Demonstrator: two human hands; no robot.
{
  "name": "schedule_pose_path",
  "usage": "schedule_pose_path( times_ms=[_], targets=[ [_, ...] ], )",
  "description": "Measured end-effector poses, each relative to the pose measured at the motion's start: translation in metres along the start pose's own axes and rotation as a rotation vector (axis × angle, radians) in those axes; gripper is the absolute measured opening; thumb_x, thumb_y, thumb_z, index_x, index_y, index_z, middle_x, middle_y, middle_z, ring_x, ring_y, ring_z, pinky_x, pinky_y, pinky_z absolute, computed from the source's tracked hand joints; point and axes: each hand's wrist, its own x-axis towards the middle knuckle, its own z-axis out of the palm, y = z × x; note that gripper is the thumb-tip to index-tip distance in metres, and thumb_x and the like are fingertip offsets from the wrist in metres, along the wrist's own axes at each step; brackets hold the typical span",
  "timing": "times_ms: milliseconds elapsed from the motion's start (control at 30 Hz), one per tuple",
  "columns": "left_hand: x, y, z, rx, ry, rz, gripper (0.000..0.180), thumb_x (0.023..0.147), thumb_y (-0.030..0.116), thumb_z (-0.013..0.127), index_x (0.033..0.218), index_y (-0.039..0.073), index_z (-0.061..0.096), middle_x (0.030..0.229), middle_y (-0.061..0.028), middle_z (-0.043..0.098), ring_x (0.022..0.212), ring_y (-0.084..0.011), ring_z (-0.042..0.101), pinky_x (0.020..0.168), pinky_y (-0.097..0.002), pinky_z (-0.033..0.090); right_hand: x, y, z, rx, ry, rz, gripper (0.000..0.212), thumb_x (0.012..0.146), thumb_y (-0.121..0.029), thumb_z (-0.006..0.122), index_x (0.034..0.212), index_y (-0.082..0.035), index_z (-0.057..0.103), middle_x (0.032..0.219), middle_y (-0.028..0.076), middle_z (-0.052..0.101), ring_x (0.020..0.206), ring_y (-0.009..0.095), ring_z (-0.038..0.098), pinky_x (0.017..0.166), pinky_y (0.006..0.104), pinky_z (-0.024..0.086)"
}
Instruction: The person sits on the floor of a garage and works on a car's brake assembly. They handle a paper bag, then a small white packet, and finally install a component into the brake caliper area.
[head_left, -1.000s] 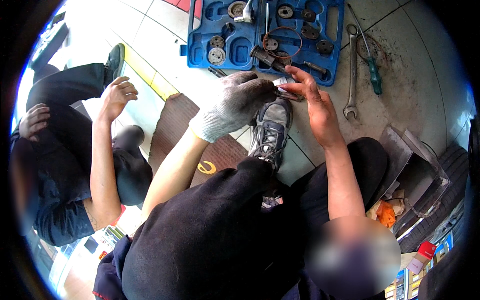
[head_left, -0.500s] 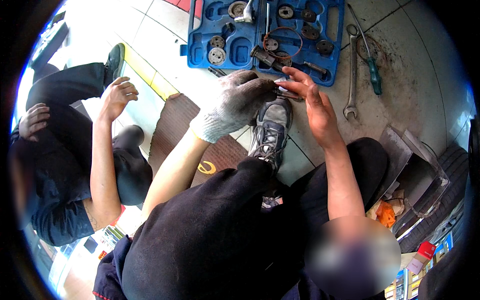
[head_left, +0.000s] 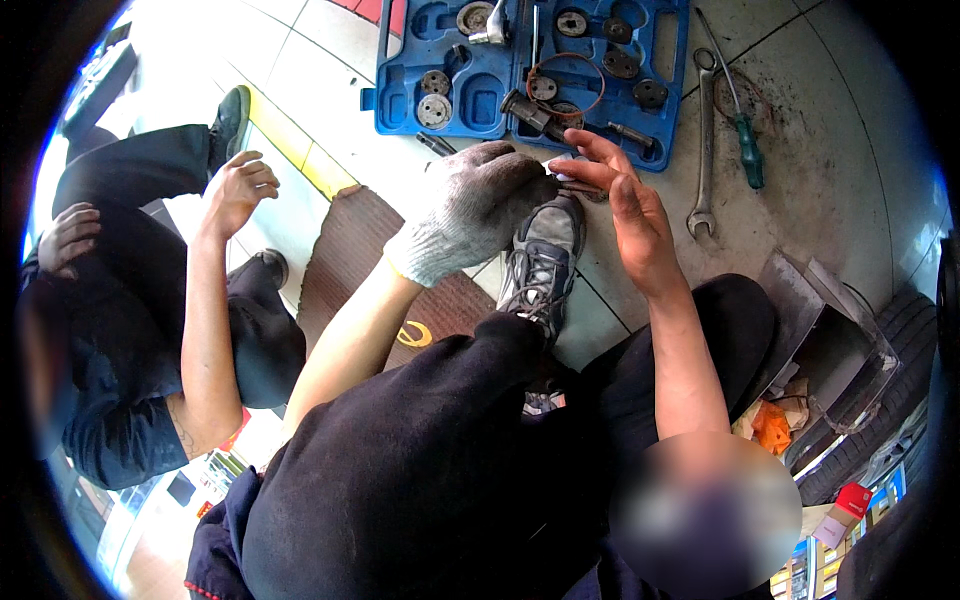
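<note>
My left hand (head_left: 475, 205) wears a grey-white knitted glove with darkened fingers. Its fingers are closed, and a small pale thing (head_left: 563, 167) shows at their tips, too covered to name. My bare right hand (head_left: 643, 228) is held beside it, fingers stretched out and thumb apart; two fingertips reach to the pale thing, and whether they touch it I cannot tell. Below the hands is my grey laced shoe (head_left: 545, 240). Just beyond them lies a blue tool case (head_left: 395, 118) with several round metal discs and a dark cylindrical tool (head_left: 528, 113).
On the tiled floor to the right lie a combination wrench (head_left: 706, 140) and a green-handled screwdriver (head_left: 748, 150). An open metal box (head_left: 845, 355) stands near a tyre (head_left: 912, 330). Brown cardboard (head_left: 345, 240) is left of my foot. A co-worker's hand (head_left: 240, 190) is raised farther left.
My right hand has tilted slightly, its fingers shifting a little beside the glove. My left hand has barely moved. The co-worker's lower foot has turned a little.
</note>
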Motion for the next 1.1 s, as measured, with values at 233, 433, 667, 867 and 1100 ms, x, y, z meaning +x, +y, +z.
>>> schedule_pose_path(
  times_ms=[233,433,667,867,1100],
  targets=[
    [-0.004,0.003,0.008,-0.182,0.030,-0.118,0.023,0.089,0.015,0.063,0.106,0.000,0.064,0.093,-0.0134,0.066,0.078,-0.0244,0.067,0.065,-0.0335,0.055,-0.001,0.000,0.000,-0.073,0.014,-0.026,0.061,0.094,-0.064,0.038,0.114,-0.016,0.070,0.140,0.016,0.040,0.132,0.030,0.038,0.105,0.0489,0.034],
    [-0.004,0.011,0.015,-0.783,-0.017,-0.572,0.034,0.095,0.027,0.059,0.108,-0.004,0.060,0.087,-0.0092,0.065,0.067,-0.0153,0.064,0.053,-0.0249,0.053,-0.001,-0.002,0.000,-0.242,0.053,-0.110,0.058,0.095,-0.061,0.037,0.112,-0.017,0.071,0.136,0.015,0.045,0.130,0.030,0.038,0.105,0.0490,0.033],
    [-0.001,0.016,0.013,-1.016,0.057,-0.754,0.035,0.094,0.031,0.060,0.108,-0.001,0.061,0.086,-0.0068,0.065,0.064,-0.0135,0.062,0.052,-0.0253,0.052,-0.002,-0.007,0.000,-0.540,0.097,-0.213,0.051,0.098,-0.054,0.040,0.112,-0.016,0.072,0.133,0.015,0.049,0.127,0.033,0.040,0.104,0.0472,0.033],
    [0.001,0.008,0.013,-1.084,0.004,-0.881,0.037,0.092,0.031,0.061,0.109,-0.001,0.060,0.087,-0.0084,0.066,0.070,-0.0146,0.065,0.056,-0.0263,0.054,-0.002,-0.002,0.001,-0.674,0.105,-0.248,0.044,0.097,-0.048,0.046,0.111,-0.016,0.072,0.130,0.016,0.053,0.126,0.034,0.041,0.105,0.0459,0.033],
    [-0.001,0.002,0.014,-0.980,-0.047,-0.940,0.034,0.096,0.028,0.054,0.118,0.003,0.058,0.100,-0.0118,0.066,0.083,-0.0187,0.067,0.064,-0.0278,0.058,-0.003,-0.001,0.001,-0.748,0.078,-0.279,0.042,0.097,-0.047,0.047,0.111,-0.016,0.072,0.129,0.017,0.052,0.126,0.034,0.041,0.105,0.0453,0.033]
  ],
)
